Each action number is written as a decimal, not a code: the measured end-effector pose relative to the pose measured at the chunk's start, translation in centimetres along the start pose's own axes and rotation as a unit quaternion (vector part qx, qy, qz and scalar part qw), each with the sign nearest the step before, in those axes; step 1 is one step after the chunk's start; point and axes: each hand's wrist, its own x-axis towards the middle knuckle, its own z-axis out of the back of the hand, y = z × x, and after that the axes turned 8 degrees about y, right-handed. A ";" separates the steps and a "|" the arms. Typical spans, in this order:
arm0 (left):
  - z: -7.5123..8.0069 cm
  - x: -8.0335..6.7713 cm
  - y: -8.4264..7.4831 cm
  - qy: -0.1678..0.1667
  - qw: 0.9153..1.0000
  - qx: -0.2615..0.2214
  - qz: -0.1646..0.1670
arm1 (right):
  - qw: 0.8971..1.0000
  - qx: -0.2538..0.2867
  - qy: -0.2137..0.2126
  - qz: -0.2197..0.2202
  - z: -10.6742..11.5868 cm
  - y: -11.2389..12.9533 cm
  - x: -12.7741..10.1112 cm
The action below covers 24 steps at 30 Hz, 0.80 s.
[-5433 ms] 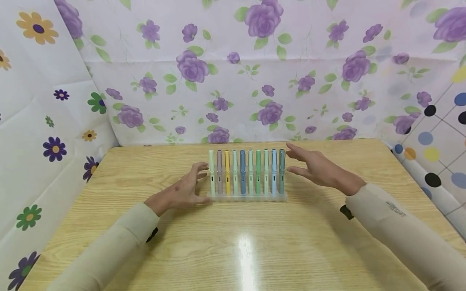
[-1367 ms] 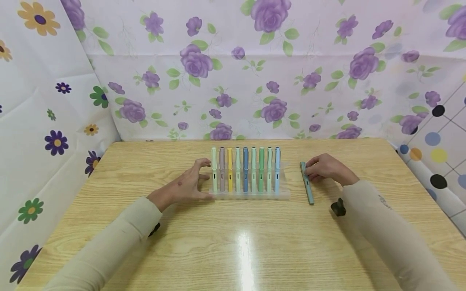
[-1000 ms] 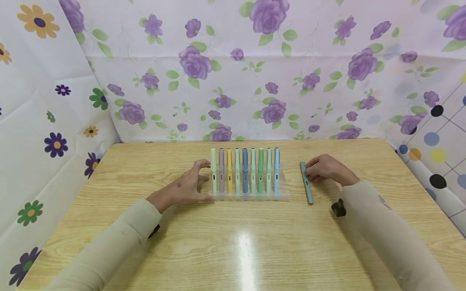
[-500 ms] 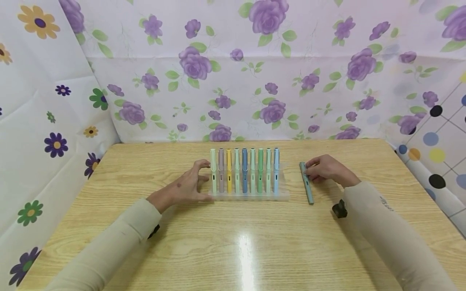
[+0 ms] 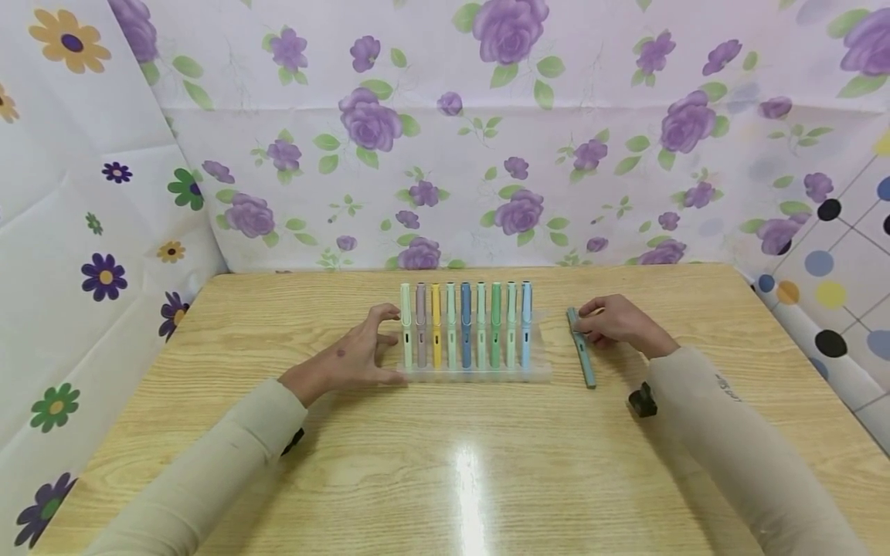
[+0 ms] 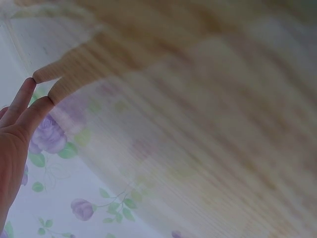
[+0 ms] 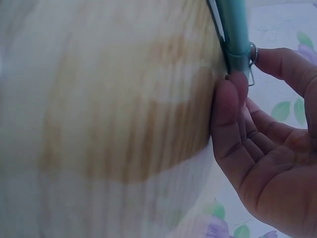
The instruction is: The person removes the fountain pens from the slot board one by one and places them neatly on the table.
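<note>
In the head view, a clear pen stand (image 5: 476,376) holds a row of several upright capped fountain pens, from a pale yellow pen (image 5: 406,328) to a light blue pen (image 5: 526,324). My left hand (image 5: 351,357) is at its left end, thumb by the front corner and fingers bent loosely behind. The left wrist view shows the fingertips (image 6: 42,101) down at the tabletop. Right of the stand, a teal fountain pen (image 5: 582,355) lies slightly slanted on the table. My right hand (image 5: 615,320) pinches its upper end; the right wrist view shows finger and thumb about the clip.
The wooden table (image 5: 389,479) carries a bright light reflection in front of the stand. Behind it hangs a flowered cloth (image 5: 445,154), with more patterned cloth at both sides. A dark wrist device (image 5: 643,401) sits under the right sleeve.
The teal fountain pen, upright at the stand's right end 5.4 s ago, now lies on the table with the right hand pinching it. The left hand stays; almost nothing moves during the last second.
</note>
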 end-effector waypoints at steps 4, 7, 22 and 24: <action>0.1 0.1 0.0 -0.001 1.000 -0.003 -0.001 | 1.000 0.003 -0.006 -0.001 -0.2 0.0 0.1; 0.1 0.1 0.1 -0.001 1.000 0.000 0.000 | 1.000 -0.002 -0.015 -0.001 -0.4 -0.1 0.2; 0.1 0.0 0.1 -0.001 1.000 0.010 0.005 | 0.999 -0.039 -0.030 0.003 -0.7 -0.1 0.1; 0.0 0.0 0.1 0.000 1.000 0.008 0.005 | 0.999 -0.037 -0.026 0.000 -0.7 -0.2 0.1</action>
